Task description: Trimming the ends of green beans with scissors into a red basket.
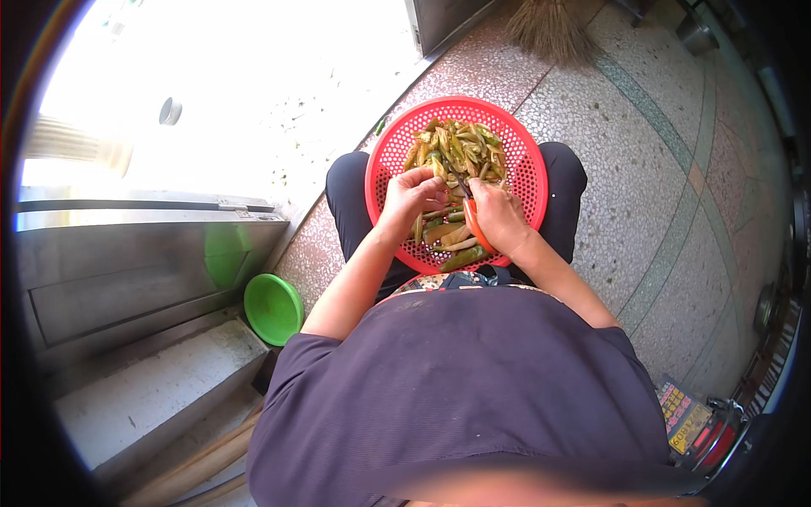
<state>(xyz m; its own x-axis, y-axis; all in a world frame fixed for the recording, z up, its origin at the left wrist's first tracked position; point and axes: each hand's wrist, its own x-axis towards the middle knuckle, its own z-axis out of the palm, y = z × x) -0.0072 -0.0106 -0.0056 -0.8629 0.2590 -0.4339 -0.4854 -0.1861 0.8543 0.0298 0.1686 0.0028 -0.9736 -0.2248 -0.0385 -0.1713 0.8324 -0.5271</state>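
Head view: scissors (474, 221) aslant, blades (463, 188) up-left

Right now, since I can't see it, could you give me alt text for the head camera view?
Over a red basket of green-brown vegetables, a person's right hand grips orange-handled scissors while the left hand pinches a piece. A green basin is to the person's left, and a straw broom shows ahead.
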